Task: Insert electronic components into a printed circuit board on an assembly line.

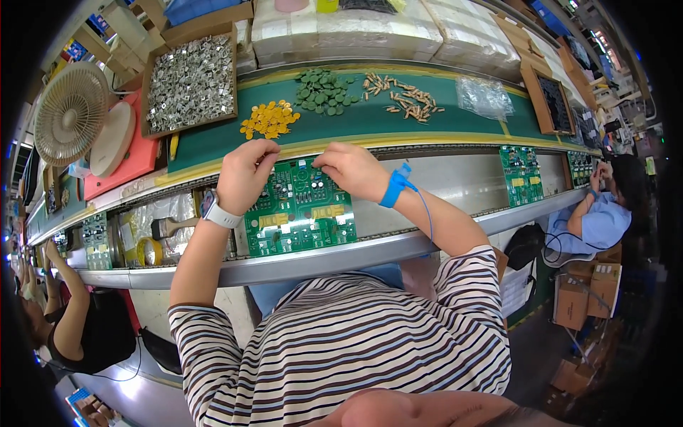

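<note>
A green circuit board point(302, 238) with yellow and black components lies on the conveyor rails in front of me. My left hand point(245, 174) is over its far left corner, thumb and forefinger closed; whatever they may hold is too small to make out. At the far right part of the board, my right hand point(350, 169) has its fingertips pinched together on something hidden. Beyond the board, on a green bench strip, are a pile of yellow disc components point(269, 119), a pile of green disc components point(326, 91) and scattered tan cylindrical parts point(413, 103) with leads.
A carton of small metal parts point(191, 82) stands far left, near a fan point(71, 114). A brush point(171, 226) and yellow tape roll point(149, 251) lie left of the board. Another circuit board point(523, 174) sits rightward on the rails. A blue cord runs from my right wrist. Co-workers sit both sides.
</note>
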Tool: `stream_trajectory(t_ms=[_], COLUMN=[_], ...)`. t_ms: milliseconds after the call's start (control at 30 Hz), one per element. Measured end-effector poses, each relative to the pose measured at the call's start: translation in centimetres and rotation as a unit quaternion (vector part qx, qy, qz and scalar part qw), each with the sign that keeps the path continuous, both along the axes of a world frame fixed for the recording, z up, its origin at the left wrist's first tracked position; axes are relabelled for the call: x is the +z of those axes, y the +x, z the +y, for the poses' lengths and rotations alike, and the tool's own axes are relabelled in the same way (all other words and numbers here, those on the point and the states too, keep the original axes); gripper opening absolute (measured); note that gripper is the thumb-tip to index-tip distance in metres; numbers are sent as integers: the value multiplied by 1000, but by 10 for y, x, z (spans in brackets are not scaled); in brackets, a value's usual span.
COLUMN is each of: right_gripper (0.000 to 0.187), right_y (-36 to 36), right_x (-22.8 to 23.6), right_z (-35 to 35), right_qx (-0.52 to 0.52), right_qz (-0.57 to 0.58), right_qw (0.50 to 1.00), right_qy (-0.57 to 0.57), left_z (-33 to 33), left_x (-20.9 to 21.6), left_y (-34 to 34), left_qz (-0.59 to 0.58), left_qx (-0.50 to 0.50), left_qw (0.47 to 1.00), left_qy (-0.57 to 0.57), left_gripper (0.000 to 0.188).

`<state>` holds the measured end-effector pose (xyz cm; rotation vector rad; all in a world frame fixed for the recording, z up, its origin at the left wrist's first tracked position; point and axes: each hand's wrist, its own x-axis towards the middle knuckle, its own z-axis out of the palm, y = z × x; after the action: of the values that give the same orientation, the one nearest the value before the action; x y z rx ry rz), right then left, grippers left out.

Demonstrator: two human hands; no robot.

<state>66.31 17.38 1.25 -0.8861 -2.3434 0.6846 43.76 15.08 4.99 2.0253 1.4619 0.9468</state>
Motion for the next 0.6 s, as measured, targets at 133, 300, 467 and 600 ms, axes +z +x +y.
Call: stream_trajectory(t_ms=[133,300,467,600], right_gripper=[11,11,7,7], right_y=[-8,-8,-8,-10], right_x=[-7,-3,-7,-8], right_z=[-2,-4,-1,0], right_qx=[-26,-26,-12,-18], right_qz=[-13,-47,-49,-42], right_qw=[1000,999,998,998], right_qy=[-10,-1,40,40], left_z=[-9,-11,-10,-10], left_x=[-2,-3,-7,-9], left_y=[-10,-16,-20,-22], left_qz=[-15,-17,-6,-8], left_qx=[22,50,44,48], left_qw=[1000,998,999,999], left_qy=[-5,-18,-16,-23], left_gripper=[10,11,10,9])
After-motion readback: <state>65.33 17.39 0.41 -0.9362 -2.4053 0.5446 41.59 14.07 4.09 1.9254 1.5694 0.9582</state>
